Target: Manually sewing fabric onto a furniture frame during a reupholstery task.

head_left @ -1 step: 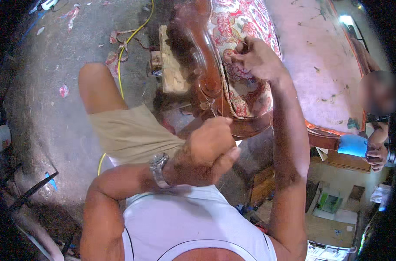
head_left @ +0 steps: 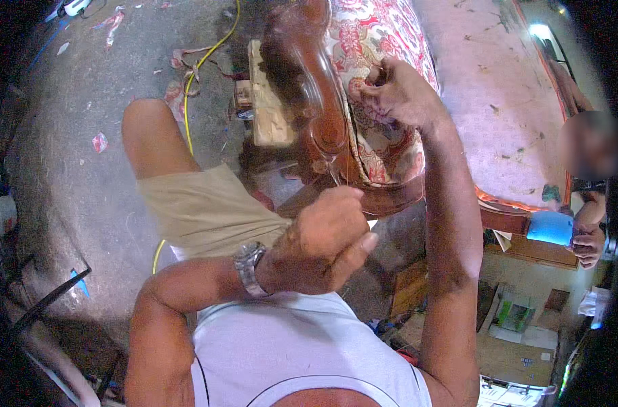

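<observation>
My left hand (head_left: 333, 237), with a silver wristwatch (head_left: 251, 264) on its wrist, is closed low in front of a carved wooden chair frame (head_left: 328, 132). A thin strand runs up from near it; what the fingers hold is unclear. My right hand (head_left: 404, 95) rests at the red-and-cream floral upholstery (head_left: 377, 30) inside that frame, fingers curled against the fabric beside the piping edge, with anything between them hidden.
A pink padded panel (head_left: 499, 108) lies at the right, where another person's hand (head_left: 586, 247) is beside a blue piece (head_left: 550, 229) at its corner. A wooden board (head_left: 268, 102), a yellow hose (head_left: 210, 51) and fabric scraps (head_left: 100, 141) are on the grey floor.
My left hand has shifted very slightly downward; my right hand stays at the upholstery, with little else different.
</observation>
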### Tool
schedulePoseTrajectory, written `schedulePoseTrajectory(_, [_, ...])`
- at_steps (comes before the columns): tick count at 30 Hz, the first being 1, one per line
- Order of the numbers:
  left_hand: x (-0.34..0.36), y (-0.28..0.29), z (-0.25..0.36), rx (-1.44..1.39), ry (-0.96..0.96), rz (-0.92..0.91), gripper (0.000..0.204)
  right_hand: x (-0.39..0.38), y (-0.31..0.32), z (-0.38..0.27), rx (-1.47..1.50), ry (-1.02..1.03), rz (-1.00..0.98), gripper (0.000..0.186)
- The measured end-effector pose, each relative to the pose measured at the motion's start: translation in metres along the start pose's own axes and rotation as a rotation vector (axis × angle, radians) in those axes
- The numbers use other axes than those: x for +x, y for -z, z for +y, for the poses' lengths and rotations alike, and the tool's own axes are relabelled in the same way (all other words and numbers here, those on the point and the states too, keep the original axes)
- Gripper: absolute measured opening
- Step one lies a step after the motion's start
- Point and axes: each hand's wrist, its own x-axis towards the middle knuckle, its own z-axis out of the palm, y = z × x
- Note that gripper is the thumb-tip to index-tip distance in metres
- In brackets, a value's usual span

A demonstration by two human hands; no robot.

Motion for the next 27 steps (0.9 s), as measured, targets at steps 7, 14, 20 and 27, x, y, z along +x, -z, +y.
schedulePoseTrajectory(7, [-0.011, 0.004, 0.023, 0.052, 0.07, -0.089, 0.023, -0.017, -0.046, -0.052, -0.604, 0.09, 0.219, 0.044])
schedulePoseTrajectory(14, [0.004, -0.005, 0.029, 0.219, -0.088, -0.15, 0.02, -0.065, -0.067, -0.071, -0.775, 0.169, 0.364, 0.045])
schedulePoseTrajectory(20, [0.018, -0.003, 0.044, 0.085, -0.105, -0.027, 0.024, -0.112, -0.008, -0.085, -0.39, 0.054, 0.333, 0.031])
schedulePoseTrajectory(27, [0.066, -0.091, -0.014, -0.241, -0.189, 0.227, 0.024, -0.141, 0.016, -0.115, -0.342, 0.035, 0.431, 0.02])
